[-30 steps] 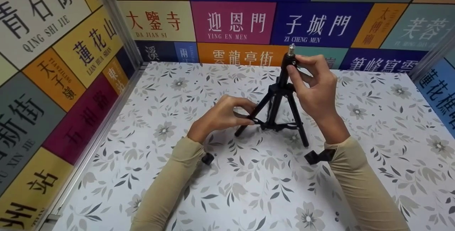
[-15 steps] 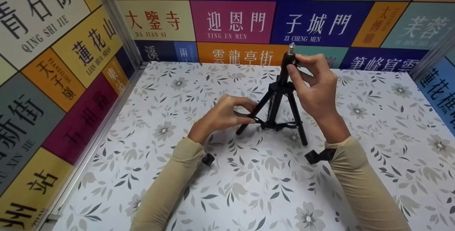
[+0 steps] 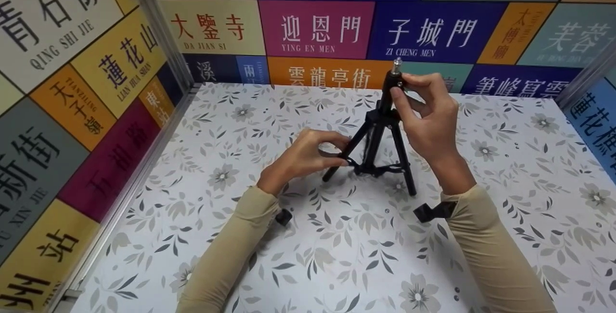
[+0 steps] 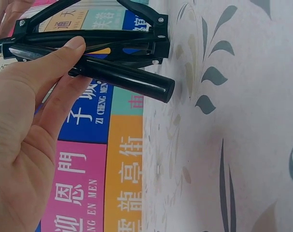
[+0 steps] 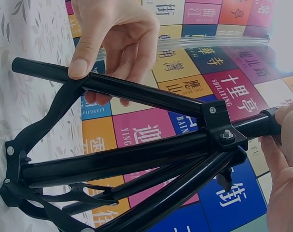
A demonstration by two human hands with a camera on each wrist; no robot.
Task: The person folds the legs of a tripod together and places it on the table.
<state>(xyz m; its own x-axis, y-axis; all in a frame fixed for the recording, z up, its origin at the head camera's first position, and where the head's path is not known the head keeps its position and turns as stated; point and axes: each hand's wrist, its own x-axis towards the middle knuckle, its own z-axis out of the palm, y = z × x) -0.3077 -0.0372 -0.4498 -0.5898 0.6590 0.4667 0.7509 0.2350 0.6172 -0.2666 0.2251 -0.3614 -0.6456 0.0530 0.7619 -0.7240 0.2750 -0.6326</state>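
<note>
A small black tripod stand (image 3: 377,145) with a metal stud at its top stands on the patterned tabletop, its legs partly spread. My left hand (image 3: 303,156) pinches the left leg between thumb and fingers, where the brace joins it. In the left wrist view, the leg (image 4: 129,79) extends past my fingertips with its foot just off the surface. Higher up, my right hand (image 3: 429,118) pinches the upper end of the centre column with thumb and fingers. In the right wrist view, the leg hub (image 5: 223,128) and lower brace collar (image 5: 12,171) are visible.
The tabletop (image 3: 337,265) has a grey leaf and flower pattern. Panels with colourful street-name signs (image 3: 317,29) rise behind it and along the left side (image 3: 48,125). A black wrist mount (image 3: 433,212) sticks out from the right sleeve.
My left hand and the left leg have shifted slightly rightward, so the tripod's feet stand a little closer together. My right hand keeps its grip on the column's upper end.
</note>
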